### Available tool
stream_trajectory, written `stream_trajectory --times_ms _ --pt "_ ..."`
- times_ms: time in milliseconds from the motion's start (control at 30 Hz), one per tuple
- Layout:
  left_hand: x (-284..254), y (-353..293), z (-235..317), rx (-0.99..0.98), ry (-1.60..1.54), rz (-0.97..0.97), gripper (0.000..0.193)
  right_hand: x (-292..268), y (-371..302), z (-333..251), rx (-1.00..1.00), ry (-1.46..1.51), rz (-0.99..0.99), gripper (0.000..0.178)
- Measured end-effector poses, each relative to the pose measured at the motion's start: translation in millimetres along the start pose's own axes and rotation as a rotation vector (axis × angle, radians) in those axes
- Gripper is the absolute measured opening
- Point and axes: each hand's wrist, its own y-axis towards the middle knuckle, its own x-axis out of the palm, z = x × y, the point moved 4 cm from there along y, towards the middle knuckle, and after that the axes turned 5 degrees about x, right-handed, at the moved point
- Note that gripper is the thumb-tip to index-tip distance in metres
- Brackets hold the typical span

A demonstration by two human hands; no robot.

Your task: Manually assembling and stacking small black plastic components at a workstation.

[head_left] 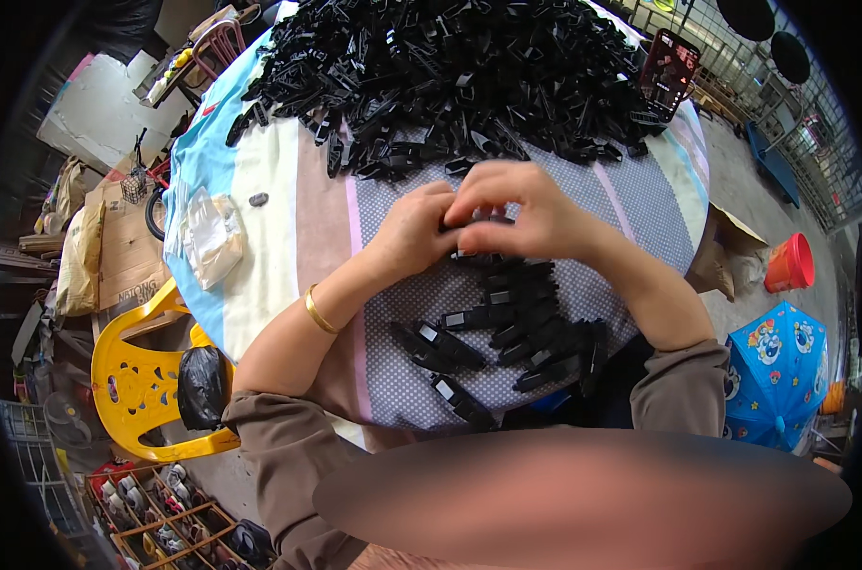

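Note:
Over the middle of a cloth-covered table, my two hands come together. My left hand has its fingers closed on a small black plastic part, mostly hidden by the fingers. Curled over that part from the other side, my right hand has bent, slightly blurred fingers, its thumb below. Just nearer to me lies a row of black plastic clip-like pieces, overlapping one another. A few more such pieces lie to its left, some with a pale patch. A big heap of black plastic pieces covers the table's far side.
A phone stands at the heap's right edge. On the striped tablecloth lies a clear plastic bag. A yellow chair stands left; a blue umbrella and red bucket are right.

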Motion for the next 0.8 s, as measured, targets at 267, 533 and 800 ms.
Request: stream_trajectory --times_ms 267,533,800 --pt "-24 12 1 0.019 0.247 0.148 0.022 52 -34 -74 -0.125 1.077 -0.812 0.050" --pt "-39 10 -35 -0.161 0.666 0.194 0.042 58 -47 -70 0.077 1.303 -1.115 0.051" --pt "-35 11 -32 -0.241 0.675 0.171 0.039 59 -49 -76 0.106 1.383 -1.114 0.053"
